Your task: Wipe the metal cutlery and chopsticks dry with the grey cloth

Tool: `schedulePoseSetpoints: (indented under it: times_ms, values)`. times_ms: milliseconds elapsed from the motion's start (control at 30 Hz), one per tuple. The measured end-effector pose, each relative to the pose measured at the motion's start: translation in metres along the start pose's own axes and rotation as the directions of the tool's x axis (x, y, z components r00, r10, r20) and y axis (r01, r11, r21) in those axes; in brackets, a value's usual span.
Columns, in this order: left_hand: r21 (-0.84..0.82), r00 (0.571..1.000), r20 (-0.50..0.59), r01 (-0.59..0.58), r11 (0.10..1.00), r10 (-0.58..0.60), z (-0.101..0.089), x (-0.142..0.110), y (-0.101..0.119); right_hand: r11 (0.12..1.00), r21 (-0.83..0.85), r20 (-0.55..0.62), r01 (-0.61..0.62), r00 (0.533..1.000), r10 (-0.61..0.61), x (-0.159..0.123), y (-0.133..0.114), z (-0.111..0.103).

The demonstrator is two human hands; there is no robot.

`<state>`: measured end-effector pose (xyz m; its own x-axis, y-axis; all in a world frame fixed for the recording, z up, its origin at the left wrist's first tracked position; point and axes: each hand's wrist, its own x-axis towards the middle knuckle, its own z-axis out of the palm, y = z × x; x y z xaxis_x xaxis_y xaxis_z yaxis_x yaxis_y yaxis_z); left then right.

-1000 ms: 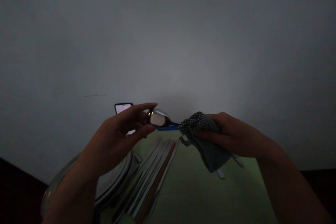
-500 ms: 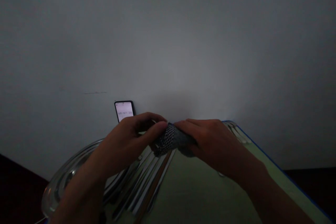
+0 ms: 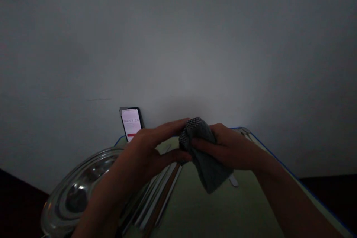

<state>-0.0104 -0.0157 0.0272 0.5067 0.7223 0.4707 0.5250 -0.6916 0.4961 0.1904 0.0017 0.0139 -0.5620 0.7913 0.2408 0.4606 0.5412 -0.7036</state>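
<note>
Cloth (image 3: pixel 213 171) is drooping open again, spoon's hiding
Right hand (image 3: pixel 237 150) is gripping it around 5 o'clock, left hand (image 3: pixel 145 156) is pinching its 9 o'clock edge; the earlier bare spoon isn't showing now.

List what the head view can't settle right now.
Head view:
- Anything inside the grey cloth: covered by folds and fingers.
- Metal bowl's right side: behind the left forearm.
- Near ends of the long utensils: dark, some cut off by the bottom edge.
- Phone's fine print: too small.
- Utensils at the far right corner: count lost to dimness.
</note>
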Motion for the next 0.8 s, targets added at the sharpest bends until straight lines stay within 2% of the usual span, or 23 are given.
schedulePoseSetpoints:
  times_ms: [100,167,367,467,567,633,700,800]
  values:
    - [0.09,0.998,-0.051,-0.032,0.995,0.037,0.003,0.002,-0.003,0.998,-0.024,-0.086,-0.057,0.995,0.054,0.005,0.002,0.009]
    - [0.134,0.997,-0.055,-0.041,0.99,0.049,0.001,0.002,-0.006,0.996,-0.027,-0.097,-0.084,0.992,0.081,0.007,0.003,0.012]
    - [0.157,0.999,-0.015,-0.033,0.987,0.036,-0.008,-0.001,-0.007,1.0,0.019,0.004,-0.002,1.0,0.002,0.004,0.0,0.005]
    - [0.156,1.0,0.008,-0.026,0.987,0.025,-0.016,-0.003,-0.006,0.999,-0.018,0.05,-0.036,0.998,0.037,0.002,0.0,-0.002]
    - [0.145,0.999,-0.033,0.003,0.989,0.002,-0.029,-0.01,-0.012,0.994,0.014,0.137,-0.104,0.985,0.101,-0.002,0.006,-0.011]
    - [0.063,0.995,-0.094,0.045,0.997,-0.039,-0.036,-0.016,-0.019,0.986,0.075,0.192,-0.148,0.973,0.131,-0.005,0.011,-0.018]
    - [-0.108,0.985,-0.152,0.06,0.992,-0.076,-0.039,-0.02,-0.025,0.974,0.135,0.209,-0.183,0.966,0.152,-0.008,0.016,-0.024]
    - [-0.362,0.98,-0.186,-0.001,0.932,-0.071,-0.029,-0.018,-0.026,0.965,0.175,0.185,-0.195,0.969,0.162,-0.009,0.017,-0.023]
